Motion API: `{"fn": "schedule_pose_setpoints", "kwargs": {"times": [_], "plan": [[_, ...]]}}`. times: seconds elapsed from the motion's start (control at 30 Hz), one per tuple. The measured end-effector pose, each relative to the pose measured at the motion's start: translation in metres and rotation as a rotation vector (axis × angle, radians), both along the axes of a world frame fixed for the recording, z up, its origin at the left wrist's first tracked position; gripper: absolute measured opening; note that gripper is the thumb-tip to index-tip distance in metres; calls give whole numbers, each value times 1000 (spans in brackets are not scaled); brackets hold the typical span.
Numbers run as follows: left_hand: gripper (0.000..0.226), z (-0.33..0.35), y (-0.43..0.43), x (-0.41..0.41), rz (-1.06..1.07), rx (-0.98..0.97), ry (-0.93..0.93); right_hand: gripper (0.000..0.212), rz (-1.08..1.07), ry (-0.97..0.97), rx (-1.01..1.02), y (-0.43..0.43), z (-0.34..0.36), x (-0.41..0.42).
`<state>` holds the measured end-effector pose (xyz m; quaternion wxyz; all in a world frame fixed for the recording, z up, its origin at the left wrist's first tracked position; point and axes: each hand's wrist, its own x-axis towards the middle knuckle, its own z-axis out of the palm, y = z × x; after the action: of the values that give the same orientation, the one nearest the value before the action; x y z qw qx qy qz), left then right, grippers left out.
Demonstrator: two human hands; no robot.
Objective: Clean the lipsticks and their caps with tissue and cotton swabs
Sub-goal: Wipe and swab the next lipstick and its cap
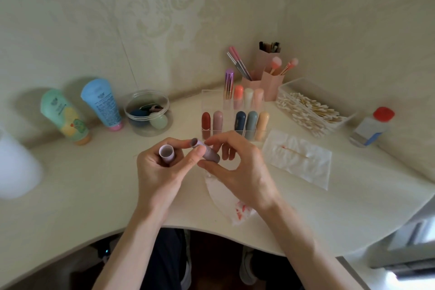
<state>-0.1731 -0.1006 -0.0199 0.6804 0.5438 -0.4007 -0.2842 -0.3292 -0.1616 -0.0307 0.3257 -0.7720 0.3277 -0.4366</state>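
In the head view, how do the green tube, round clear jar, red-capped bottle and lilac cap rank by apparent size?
1. Green tube and round clear jar: look alike, not ranked.
2. Red-capped bottle.
3. Lilac cap in the left hand, smallest though nearest.

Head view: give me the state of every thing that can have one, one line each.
lilac cap: off, gripped in left hand, mouth up.
lipstick: uncapped, pinched by right hand.
rack lipsticks: capped, upright.
swab box: open, stocked.
flat tissue: spread out, used swab on it.
near tissue: red-stained.
bottle: red cap on.
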Motion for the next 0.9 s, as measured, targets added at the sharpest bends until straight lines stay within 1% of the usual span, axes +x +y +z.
{"fn": "schedule_pose_setpoints", "kwargs": {"times": [0.07, 0.17, 0.27, 0.33, 0.37, 0.47, 0.5, 0.6, 0.67, 0.77, 0.83, 0.9], "plan": [[12, -3, -1, 2, -2, 4, 10, 24, -3, 24, -46, 0, -1, 1], [20, -8, 0, 4, -24, 4, -37, 22, -42, 31, -104, 0, -2, 3], [13, -5, 0, 2, -18, 14, -46, 23, -63, 34, -131, 1, -3, 4], [13, -5, 0, 2, -35, 15, -54, 22, -71, 28, -133, 2, -2, 4], [18, -5, -1, 3, -71, 15, -54, 21, -78, 25, -131, 1, -1, 3], [53, -9, -5, 3, -268, 25, -71, 22, -141, 21, -89, -3, -1, -4], [57, -12, -6, 4, -308, 38, -106, 24, -174, 13, -82, -5, -2, -7], [52, -17, -8, 6, -326, 34, -202, 29, -261, 18, -125, -10, -4, -14], [51, -16, -9, 5, -308, 24, -253, 30, -266, 30, -170, -10, -4, -15], [47, -14, -9, 4, -275, 31, -186, 30, -279, 70, -239, -12, -7, -14], [38, -13, -9, 5, -234, 46, -160, 31, -307, 88, -281, -13, -10, -14], [29, -14, -9, 5, -202, 63, -159, 32, -289, 77, -304, -13, -10, -12]]}}
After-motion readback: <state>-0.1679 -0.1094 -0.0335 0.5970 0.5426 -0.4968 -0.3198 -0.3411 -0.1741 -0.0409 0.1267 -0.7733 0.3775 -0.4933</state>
